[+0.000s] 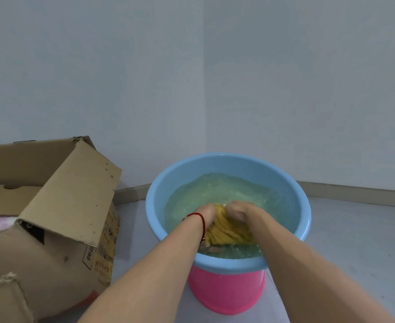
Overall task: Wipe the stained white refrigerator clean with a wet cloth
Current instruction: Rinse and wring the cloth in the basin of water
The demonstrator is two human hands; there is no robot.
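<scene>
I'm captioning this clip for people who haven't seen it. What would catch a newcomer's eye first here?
First, the light blue basin of water at centre, resting on a pink bucket near the room's corner. Over it, the left hand and right hand both grip a bunched yellow cloth at the water's surface. To the left stands a battered open cardboard box.

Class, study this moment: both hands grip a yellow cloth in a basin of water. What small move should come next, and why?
Probably lift the yellow cloth just above the water and twist it. The left hand and right hand already grip it bunched between them, low in the blue basin, so it looks soaked; wringing would leave it wet, not dripping. No refrigerator is in view yet.
</scene>
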